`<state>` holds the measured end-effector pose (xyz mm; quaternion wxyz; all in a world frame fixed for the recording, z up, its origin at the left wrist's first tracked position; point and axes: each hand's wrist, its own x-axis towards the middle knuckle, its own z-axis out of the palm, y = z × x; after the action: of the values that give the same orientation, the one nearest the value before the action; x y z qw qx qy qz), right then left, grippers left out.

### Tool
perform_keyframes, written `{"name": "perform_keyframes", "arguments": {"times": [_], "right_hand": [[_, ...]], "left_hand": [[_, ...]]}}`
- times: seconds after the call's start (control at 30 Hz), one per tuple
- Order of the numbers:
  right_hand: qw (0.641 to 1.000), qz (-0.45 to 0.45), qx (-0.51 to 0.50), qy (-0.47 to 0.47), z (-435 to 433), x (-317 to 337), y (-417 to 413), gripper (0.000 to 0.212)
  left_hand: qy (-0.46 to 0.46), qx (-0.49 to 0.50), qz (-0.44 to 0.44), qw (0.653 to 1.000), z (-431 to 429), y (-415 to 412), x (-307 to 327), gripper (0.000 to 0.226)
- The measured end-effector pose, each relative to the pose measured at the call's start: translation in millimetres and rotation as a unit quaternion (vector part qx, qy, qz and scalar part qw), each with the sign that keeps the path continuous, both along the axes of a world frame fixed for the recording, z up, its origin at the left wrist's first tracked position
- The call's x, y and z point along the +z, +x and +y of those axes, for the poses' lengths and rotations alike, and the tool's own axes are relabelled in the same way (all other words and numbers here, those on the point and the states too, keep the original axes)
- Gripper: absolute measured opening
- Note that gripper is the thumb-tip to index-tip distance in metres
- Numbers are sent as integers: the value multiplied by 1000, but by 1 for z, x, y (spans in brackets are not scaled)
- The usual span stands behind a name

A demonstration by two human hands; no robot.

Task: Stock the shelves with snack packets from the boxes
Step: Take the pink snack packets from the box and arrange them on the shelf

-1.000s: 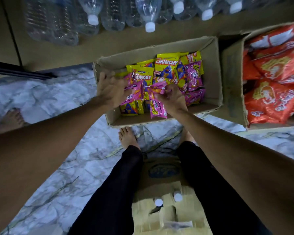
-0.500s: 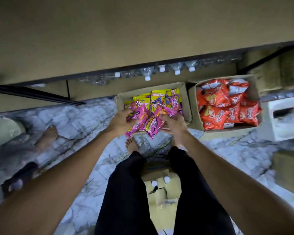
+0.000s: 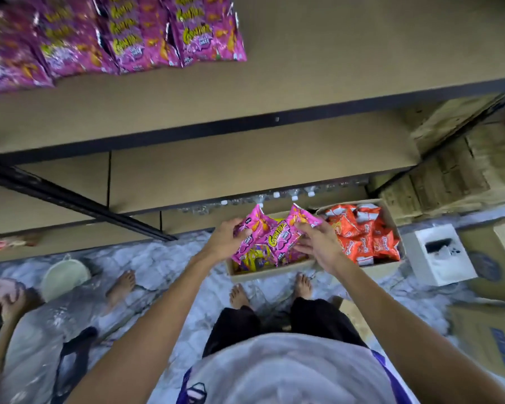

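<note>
Where both hands were down in the box (image 3: 263, 276) a second ago, the left hand (image 3: 226, 241) and right hand (image 3: 318, 246) now have the pink packets (image 3: 274, 237) raised above it, each grip closed on the bunch (count unclear). The stocked row (image 3: 114, 33) lies far left on the shelf (image 3: 303, 83), so placing probably comes next.

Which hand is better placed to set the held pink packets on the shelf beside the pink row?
Probably the right hand: it grips the held pink packets below the bare shelf just right of the pink row. The left hand grips them too, under that row.
</note>
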<state>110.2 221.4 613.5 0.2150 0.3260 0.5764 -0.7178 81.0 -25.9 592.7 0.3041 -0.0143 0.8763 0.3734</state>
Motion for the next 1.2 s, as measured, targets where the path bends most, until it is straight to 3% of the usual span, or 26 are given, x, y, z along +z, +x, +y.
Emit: {"name": "perform_keyframes", "arguments": {"times": [0.1,0.2,0.27,0.4,0.67,1.0,1.2], "right_hand": [[1000,21,-10,-13,4,22,-2,69],[998,62,-15,-28,10,40,-9,30],[995,96,-15,-38,14,52,-17,17],[988,146,-9,-46,26,80,-40,20],[965,251,0,-76,44,126,-96,26],[955,282,-38,-84,71,154,-156,23],[956,268,-72,-91,80,160,-180,14]], "left_hand": [[0,2,25,1000,-2,-6,31,51],[31,15,79,996,0,-18,62,44],[24,5,105,994,2,-28,80,38],[20,1,166,986,7,-52,113,35],[-15,-19,240,971,28,-100,182,50],[-51,-17,314,948,74,-157,222,49],[-87,-30,274,957,100,-197,240,53]]}}
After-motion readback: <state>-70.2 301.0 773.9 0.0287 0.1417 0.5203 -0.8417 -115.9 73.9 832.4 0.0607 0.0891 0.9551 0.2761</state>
